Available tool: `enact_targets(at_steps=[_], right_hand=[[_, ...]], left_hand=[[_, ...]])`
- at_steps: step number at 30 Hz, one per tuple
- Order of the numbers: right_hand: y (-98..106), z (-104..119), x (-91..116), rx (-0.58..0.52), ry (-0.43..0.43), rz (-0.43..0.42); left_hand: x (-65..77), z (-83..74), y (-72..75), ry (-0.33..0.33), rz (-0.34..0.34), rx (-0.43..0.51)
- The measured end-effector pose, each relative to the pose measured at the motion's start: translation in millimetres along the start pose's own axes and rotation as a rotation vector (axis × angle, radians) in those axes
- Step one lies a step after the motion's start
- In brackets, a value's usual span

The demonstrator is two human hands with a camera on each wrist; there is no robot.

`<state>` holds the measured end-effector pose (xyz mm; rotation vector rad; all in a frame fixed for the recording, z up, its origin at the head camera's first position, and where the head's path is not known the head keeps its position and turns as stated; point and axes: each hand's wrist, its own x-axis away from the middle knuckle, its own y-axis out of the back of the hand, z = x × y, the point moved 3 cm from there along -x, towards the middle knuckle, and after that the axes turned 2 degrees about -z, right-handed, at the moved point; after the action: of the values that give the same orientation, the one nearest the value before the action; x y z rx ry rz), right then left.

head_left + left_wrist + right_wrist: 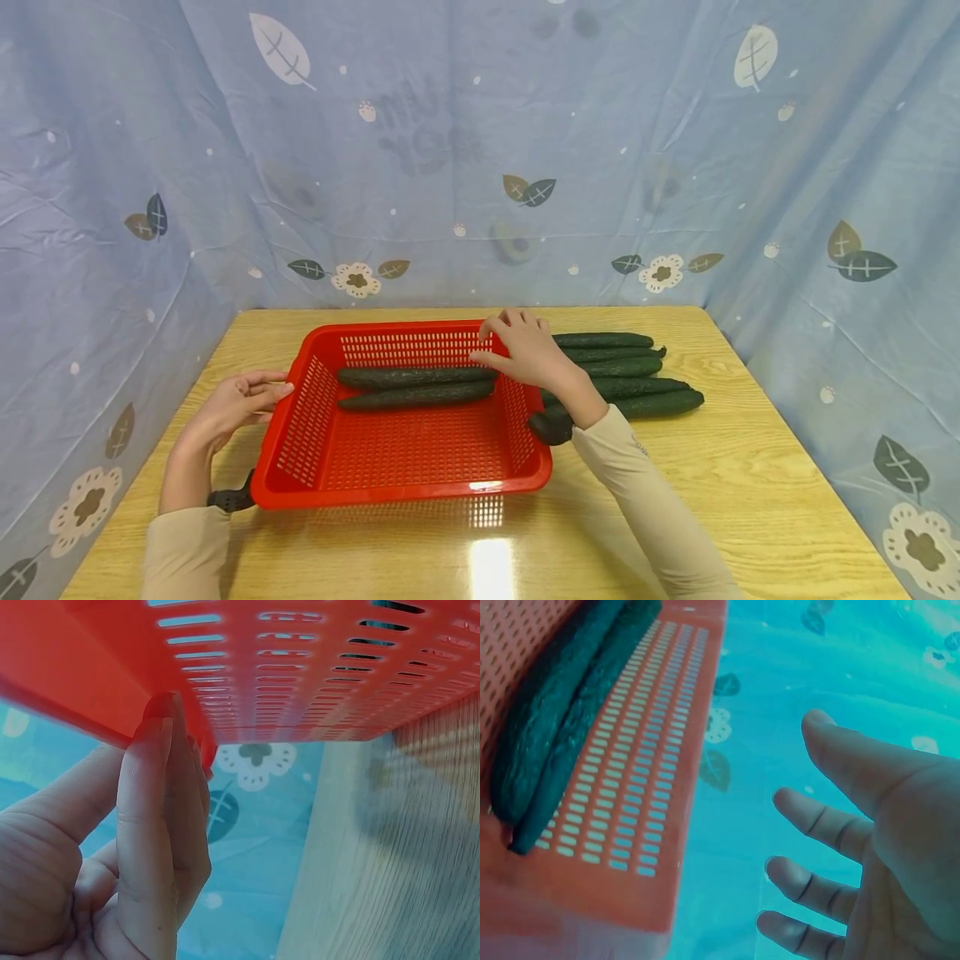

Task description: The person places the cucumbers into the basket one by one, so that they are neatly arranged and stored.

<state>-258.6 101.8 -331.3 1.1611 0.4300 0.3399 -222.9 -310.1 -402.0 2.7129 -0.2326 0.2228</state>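
A red plastic basket [375, 498] with slotted walls stands on the table. Two dark green cucumbers [416, 378] lie side by side along its far wall. My left hand [232, 407] pinches the basket's left rim, its fingers tucked under the lip in the left wrist view. Above the far right corner of the basket, my right hand [527, 348] hovers with fingers spread and loosely bent, holding nothing. In the right wrist view a gap separates these fingers [817, 825] from the basket wall.
Several more cucumbers [633, 387] lie in a pile on the wooden table [720, 492], just right of the basket and partly hidden by my right forearm. A blue patterned curtain [450, 192] encloses the table at the back and both sides.
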Motion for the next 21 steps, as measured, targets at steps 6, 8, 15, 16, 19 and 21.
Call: enact_targets(at_steps=[6,8,15,16,19,21], right_hand=[[7.9,-16.0,12.2,-0.051,-0.024,-0.046],[10.4,-22.1,16.5,-0.069,-0.028,-0.059],[16.5,-44.4,29.2,-0.126,-0.051,-0.106],[17.0,-47.5,31.4,-0.135,-0.06,-0.112],[16.3,-57.4,37.5,-0.141,-0.084,-0.122],[15.3,-63.3,41.7,-0.139,-0.097,-0.124]], left_hand=[[0.3,0.7,0.1,0.0,-0.001,0.0],[0.6,1.0,0.1,0.001,-0.001,-0.003],[0.6,0.4,0.2,0.001,-0.006,-0.01],[0.4,0.7,0.2,0.001,-0.007,-0.011],[-0.1,1.2,-0.4,-0.003,-0.004,-0.012],[-0.3,2.0,-0.9,-0.003,-0.004,-0.012]])
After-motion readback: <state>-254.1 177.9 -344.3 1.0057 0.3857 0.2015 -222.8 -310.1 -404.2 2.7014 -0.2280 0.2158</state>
